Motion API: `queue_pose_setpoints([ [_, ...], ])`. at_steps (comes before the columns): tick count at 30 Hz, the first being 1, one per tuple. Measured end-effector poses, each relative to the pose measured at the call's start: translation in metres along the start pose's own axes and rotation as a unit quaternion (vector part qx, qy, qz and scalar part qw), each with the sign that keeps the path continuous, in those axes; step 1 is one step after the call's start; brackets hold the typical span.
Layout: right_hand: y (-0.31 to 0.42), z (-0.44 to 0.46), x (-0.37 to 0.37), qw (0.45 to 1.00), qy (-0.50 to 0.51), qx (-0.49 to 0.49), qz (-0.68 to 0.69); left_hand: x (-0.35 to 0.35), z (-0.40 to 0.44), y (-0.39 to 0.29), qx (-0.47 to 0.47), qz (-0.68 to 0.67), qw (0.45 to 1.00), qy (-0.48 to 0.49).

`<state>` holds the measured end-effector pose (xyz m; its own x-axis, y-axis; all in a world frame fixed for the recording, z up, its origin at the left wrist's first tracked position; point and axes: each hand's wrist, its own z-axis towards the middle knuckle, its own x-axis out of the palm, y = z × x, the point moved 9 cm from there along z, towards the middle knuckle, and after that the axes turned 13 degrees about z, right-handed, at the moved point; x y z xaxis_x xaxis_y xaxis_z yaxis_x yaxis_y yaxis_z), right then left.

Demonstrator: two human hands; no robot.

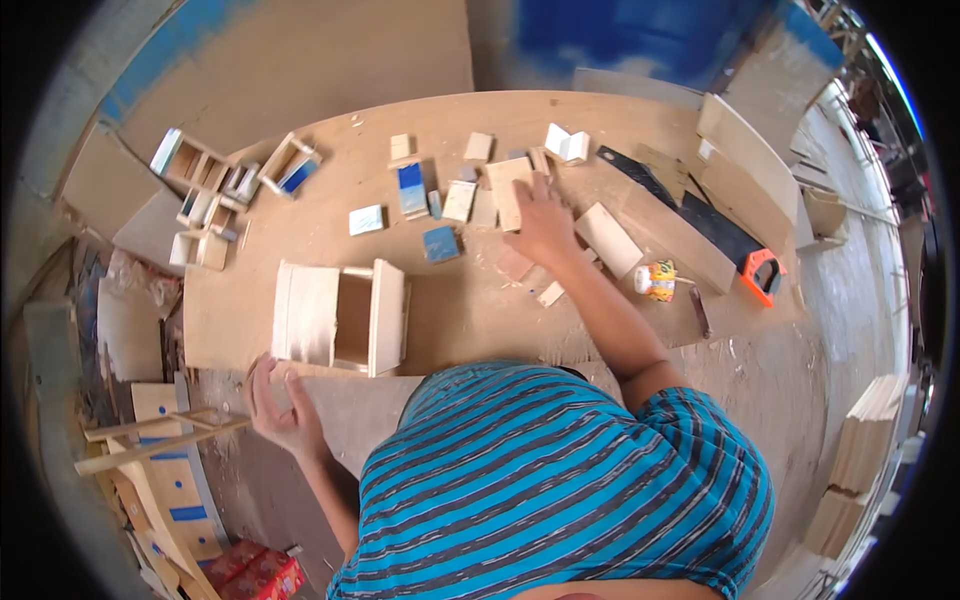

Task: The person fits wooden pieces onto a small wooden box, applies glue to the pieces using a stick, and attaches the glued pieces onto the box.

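On the bench, my right hand point(545, 222) lies over a pale rectangular wood block point(508, 192), its fingers spread at the block's right side. Small wood offcuts surround it, with a blue-painted block point(440, 244) to the left. My left hand point(287, 408) is beside the bench's front edge, fingers apart and holding nothing. Just above that hand stands a small wooden cabinet-like box point(306, 314) with an open compartment. A longer pale block point(609, 240) lies right of my right hand.
A handsaw with an orange handle point(762, 278) lies at the right beside a long board point(680, 238). Near it is a yellow-wrapped container point(660, 281). Small wooden boxes point(200, 250) sit at the left. Stacked boards point(865, 440) stand at far right.
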<state>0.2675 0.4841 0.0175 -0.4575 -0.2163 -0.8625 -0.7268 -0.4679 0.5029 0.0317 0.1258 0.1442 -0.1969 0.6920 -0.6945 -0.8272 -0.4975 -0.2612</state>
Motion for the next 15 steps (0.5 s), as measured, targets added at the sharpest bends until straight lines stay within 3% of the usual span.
queue_pose_setpoints([
  [1,-0.006,0.001,0.004,1.0,0.003,0.01,0.001,-0.003,-0.001,0.003,-0.021,-0.005,1.0,0.007],
  [5,-0.015,-0.01,-0.025,0.979,-0.15,-0.091,0.102,-0.014,-0.007,0.007,-0.056,0.003,0.998,-0.003],
  [6,-0.041,-0.003,-0.025,0.975,-0.112,0.001,0.194,-0.016,-0.005,0.0,-0.047,-0.005,0.999,-0.004],
  [8,-0.086,0.002,-0.016,0.913,-0.025,0.18,0.365,-0.023,-0.004,-0.014,-0.03,-0.019,0.999,-0.007],
  [11,-0.058,-0.018,-0.047,0.706,-0.002,0.15,0.692,-0.015,0.003,-0.061,0.014,-0.179,0.98,0.083],
  [13,-0.035,-0.036,-0.061,0.649,-0.005,0.164,0.743,-0.011,0.013,-0.102,0.086,-0.183,0.97,0.132],
  [15,-0.013,-0.045,-0.062,0.689,0.05,0.13,0.712,-0.003,0.024,-0.117,0.115,-0.189,0.966,0.134],
])
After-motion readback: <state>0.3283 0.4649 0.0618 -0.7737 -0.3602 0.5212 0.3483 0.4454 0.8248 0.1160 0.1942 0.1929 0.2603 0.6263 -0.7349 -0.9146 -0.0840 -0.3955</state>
